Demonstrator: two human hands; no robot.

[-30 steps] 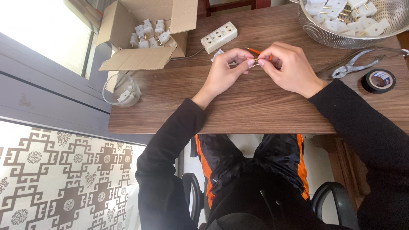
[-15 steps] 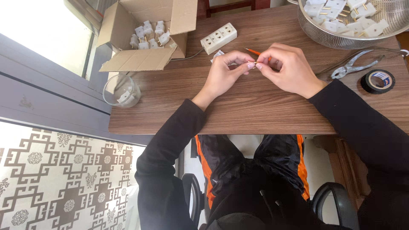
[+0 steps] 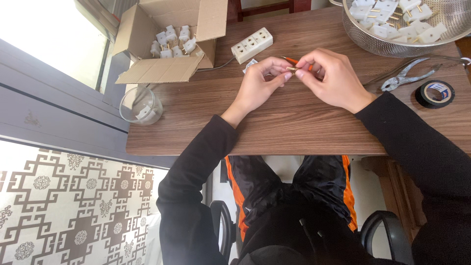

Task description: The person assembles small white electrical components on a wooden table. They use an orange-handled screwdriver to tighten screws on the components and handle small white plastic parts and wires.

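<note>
My left hand (image 3: 260, 83) and my right hand (image 3: 333, 78) meet fingertip to fingertip over the wooden table (image 3: 294, 122). Between them they pinch a small metal part (image 3: 291, 70). An orange-handled tool (image 3: 294, 62), thin like a screwdriver, pokes out behind my right fingers, and whether that hand grips it I cannot tell. A small white piece (image 3: 250, 65) lies just behind my left hand, partly hidden.
An open cardboard box (image 3: 167, 49) of white plugs stands at the back left, a white power strip (image 3: 252, 45) beside it. A glass cup (image 3: 140, 105) sits at the left edge. A metal colander (image 3: 407, 22) of white plugs, pliers (image 3: 405, 76) and black tape (image 3: 435, 93) lie right.
My hands stay together at the same spot. The fingers have shifted only slightly around the small part.
</note>
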